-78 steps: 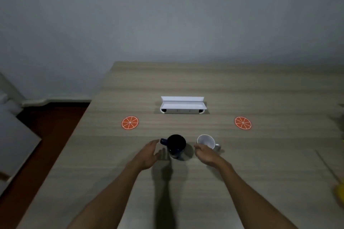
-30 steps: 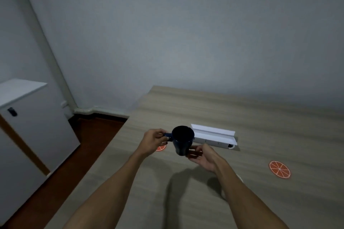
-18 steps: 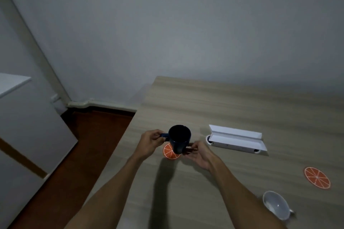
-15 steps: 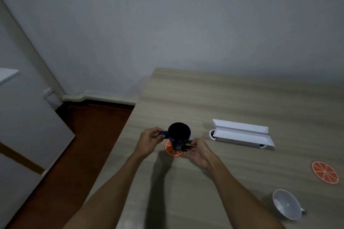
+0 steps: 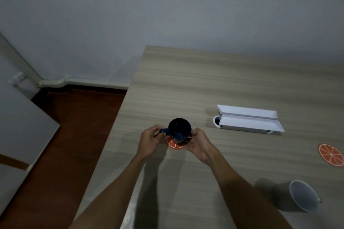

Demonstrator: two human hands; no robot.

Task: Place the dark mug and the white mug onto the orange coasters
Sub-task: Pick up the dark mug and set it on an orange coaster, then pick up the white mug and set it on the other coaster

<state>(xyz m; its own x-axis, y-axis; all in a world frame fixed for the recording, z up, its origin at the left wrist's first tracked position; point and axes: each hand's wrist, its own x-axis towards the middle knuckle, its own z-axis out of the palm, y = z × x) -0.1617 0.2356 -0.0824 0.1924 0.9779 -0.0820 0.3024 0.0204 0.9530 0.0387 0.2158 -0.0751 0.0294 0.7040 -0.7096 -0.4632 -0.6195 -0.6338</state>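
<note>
The dark blue mug (image 5: 179,131) stands upright on or just over the left orange coaster (image 5: 174,144), covering its far half; I cannot tell whether it rests on it. My left hand (image 5: 149,142) pinches the mug's handle on its left side. My right hand (image 5: 198,144) cups the mug's right side and base. The white mug (image 5: 302,198) stands by itself at the near right of the table. The second orange coaster (image 5: 331,156) lies bare at the right edge of the view.
A long white open case (image 5: 248,123) lies on the wooden table (image 5: 214,83) behind and to the right of the dark mug. The table's left edge runs close beside the left coaster, with dark floor and a grey cabinet (image 5: 20,135) beyond it.
Both hands carried the dark mug leftward from beside the white mug and lowered it onto the left coaster. The view has tilted further down.
</note>
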